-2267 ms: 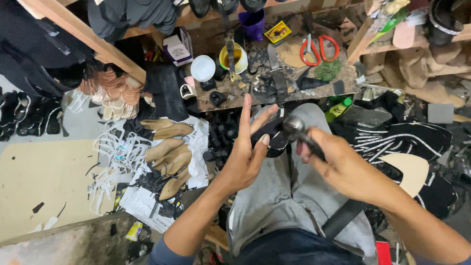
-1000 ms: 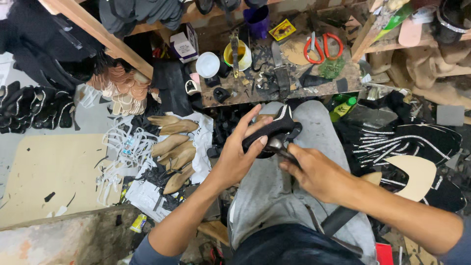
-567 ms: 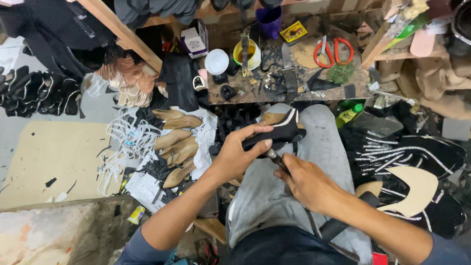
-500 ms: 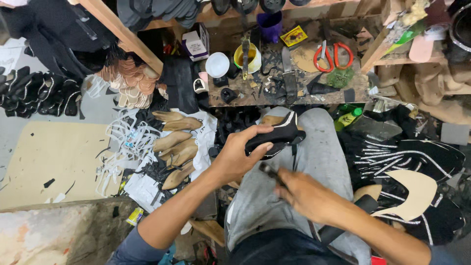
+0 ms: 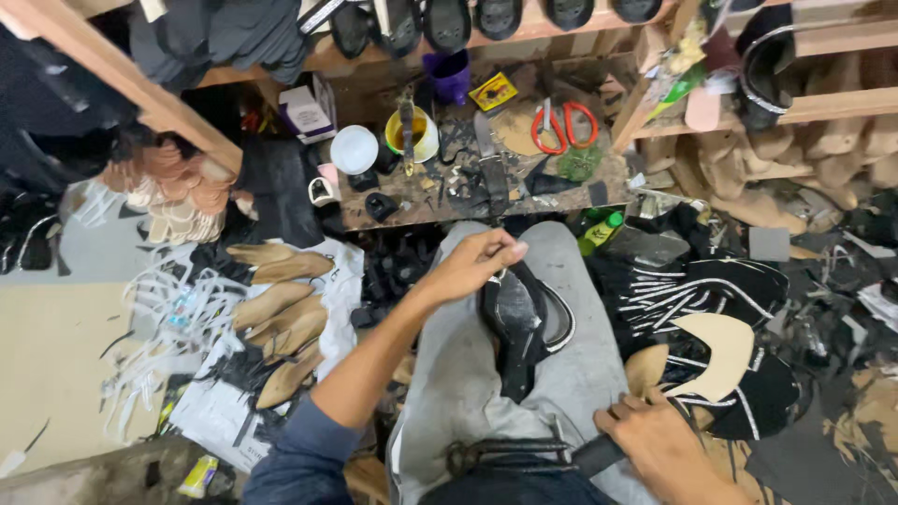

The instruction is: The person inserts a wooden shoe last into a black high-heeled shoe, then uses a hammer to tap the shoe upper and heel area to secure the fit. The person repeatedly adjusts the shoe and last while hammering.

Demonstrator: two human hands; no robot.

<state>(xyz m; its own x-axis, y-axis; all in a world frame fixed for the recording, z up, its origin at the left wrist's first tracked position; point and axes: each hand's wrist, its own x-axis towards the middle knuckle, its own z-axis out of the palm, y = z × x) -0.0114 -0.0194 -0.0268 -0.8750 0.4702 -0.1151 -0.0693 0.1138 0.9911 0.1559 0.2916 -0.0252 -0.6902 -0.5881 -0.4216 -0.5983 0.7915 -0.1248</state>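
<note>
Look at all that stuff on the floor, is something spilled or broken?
Nothing looks broken. The white straps lie in a loose tangle on the floor, beside wooden shoe forms heaped on paper. The left hand steadies a black shoe piece on the lap.

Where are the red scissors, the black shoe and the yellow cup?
red scissors [image 5: 562, 126], head view, on the handles.
black shoe [image 5: 513, 323], head view, on its sole.
yellow cup [image 5: 423, 142], head view, on its rim.

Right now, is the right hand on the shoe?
No: the right hand grips a dark tool handle low by the lap, while only the left hand touches the shoe.
</note>
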